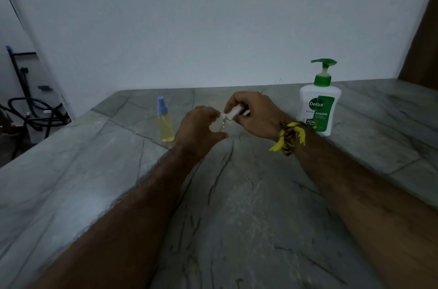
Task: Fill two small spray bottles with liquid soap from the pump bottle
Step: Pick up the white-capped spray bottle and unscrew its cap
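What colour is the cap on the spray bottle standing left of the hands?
Light blue cap, on the spray bottle of yellowish liquid; head view.

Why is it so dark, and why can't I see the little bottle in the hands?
Head view: dim bluish light; the small clear bottle is see-through and blurred between the left hand and right hand; the wide lens bends the grey marble counter.

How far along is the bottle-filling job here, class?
One spray bottle stands capped and full of yellow liquid. In hand: the left hand steadies a clear bottle while the right hand holds its white cap. It looks empty; the pump bottle stands untouched.
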